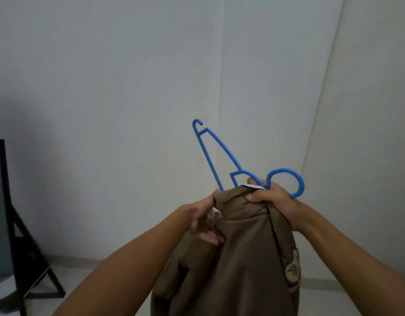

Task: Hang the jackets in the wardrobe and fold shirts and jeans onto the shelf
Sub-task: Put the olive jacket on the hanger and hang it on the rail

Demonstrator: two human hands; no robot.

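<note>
A brown jacket (240,254) hangs in front of me, with a camouflage patch on its right sleeve. A blue plastic hanger (216,153) sticks up out of its collar, one arm pointing up-left and its hook curving to the right. My right hand (274,199) grips the collar together with the hanger's neck just below the hook. My left hand (205,215) pinches the jacket's left collar edge, its lower fingers tucked against the fabric. The hanger's other arm is hidden inside the jacket.
A pale wall (128,87) fills the view, with a vertical panel seam right of centre. A black triangular stand (26,247) sits on the floor at the far left. Light floor (94,279) shows below the wall.
</note>
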